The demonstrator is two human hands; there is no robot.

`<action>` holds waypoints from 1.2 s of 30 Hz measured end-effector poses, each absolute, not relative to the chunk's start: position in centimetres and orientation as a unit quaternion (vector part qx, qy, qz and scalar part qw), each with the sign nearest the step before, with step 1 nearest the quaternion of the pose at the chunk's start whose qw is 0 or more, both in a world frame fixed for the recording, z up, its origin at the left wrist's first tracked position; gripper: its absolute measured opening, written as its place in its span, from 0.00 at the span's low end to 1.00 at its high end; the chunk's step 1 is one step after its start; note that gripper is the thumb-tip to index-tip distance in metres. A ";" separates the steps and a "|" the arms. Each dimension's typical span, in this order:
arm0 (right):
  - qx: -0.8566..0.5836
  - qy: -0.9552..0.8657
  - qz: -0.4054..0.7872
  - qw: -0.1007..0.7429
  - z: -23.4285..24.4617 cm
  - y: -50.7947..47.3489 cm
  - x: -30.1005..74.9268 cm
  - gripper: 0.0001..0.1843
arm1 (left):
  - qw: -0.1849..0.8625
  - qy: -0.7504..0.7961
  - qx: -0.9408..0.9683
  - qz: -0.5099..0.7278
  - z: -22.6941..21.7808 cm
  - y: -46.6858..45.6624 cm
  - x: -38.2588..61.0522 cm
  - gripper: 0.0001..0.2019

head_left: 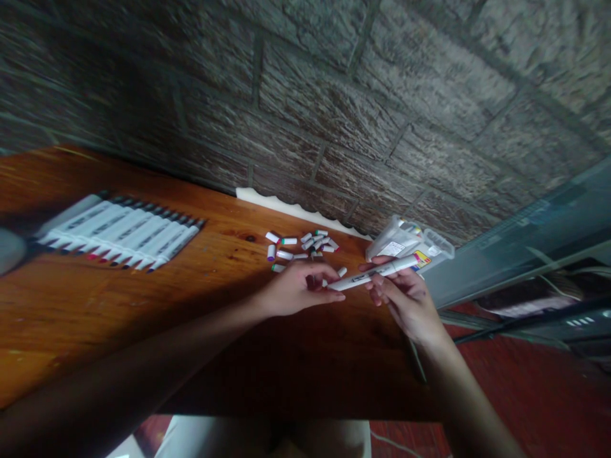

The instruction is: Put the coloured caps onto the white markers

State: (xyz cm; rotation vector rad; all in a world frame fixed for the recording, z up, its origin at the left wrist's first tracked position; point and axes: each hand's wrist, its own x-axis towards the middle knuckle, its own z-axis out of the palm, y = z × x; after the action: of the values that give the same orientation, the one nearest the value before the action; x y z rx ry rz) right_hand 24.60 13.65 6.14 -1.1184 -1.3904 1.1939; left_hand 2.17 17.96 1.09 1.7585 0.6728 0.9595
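My right hand (403, 296) grips a white marker (377, 273) that points left across the table's right end. My left hand (300, 286) has its fingers curled at the marker's left tip, pinching there; whether a cap is in them I cannot make out. Just behind both hands lies a scatter of several small white caps with coloured ends (305, 245). Far left on the wooden table (143, 305), a row of several uncapped white markers (124, 232) lies side by side.
A clear plastic marker case (410, 245) lies tipped at the table's back right corner. A stone-pattern wall (334, 95) runs along the back edge. A white scalloped strip (286, 207) sits against the wall. Red floor shows to the right.
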 end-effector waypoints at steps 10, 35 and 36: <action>-0.492 -0.477 0.206 0.699 13.8 17.5 31.8 0.29 | 0.406 0.308 0.741 0.438 0.8 18.0 2.1 0.10; -0.555 -0.735 -0.035 0.388 4.4 21.1 23.2 0.19 | 0.115 0.456 0.845 0.256 0.8 19.8 -0.3 0.15; -0.552 -0.740 -0.011 0.384 3.2 21.2 22.2 0.19 | 0.121 0.493 0.829 0.235 1.1 20.3 -0.7 0.16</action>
State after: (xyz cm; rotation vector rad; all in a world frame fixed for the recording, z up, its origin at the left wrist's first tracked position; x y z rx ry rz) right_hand 22.24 21.19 3.20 -1.4066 -1.8871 -0.0279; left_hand -0.71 20.31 1.08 2.4202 1.4398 0.6853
